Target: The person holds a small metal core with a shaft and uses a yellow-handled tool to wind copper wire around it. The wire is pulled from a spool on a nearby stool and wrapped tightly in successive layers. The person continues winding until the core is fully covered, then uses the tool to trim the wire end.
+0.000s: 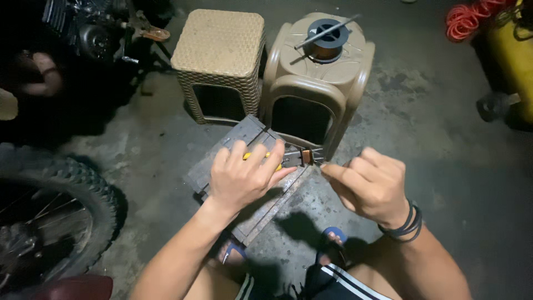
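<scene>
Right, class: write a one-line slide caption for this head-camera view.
Left hand grips yellow-handled pliers over a wooden board; right hand pinches close by, before two stools.

Motorcycle repair garage: knobby tyre (83, 189), engine (89, 28), stained concrete floor (433, 166).

The left hand (241, 176) is gripping yellow-handled pliers (288, 159) over a wooden block (222, 161), while the right hand (371, 186) is pinching near a small copper piece (306, 156).

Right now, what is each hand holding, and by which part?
The left hand grips pliers by their yellow handles. What the right hand pinches at its fingers cannot be told.
</scene>
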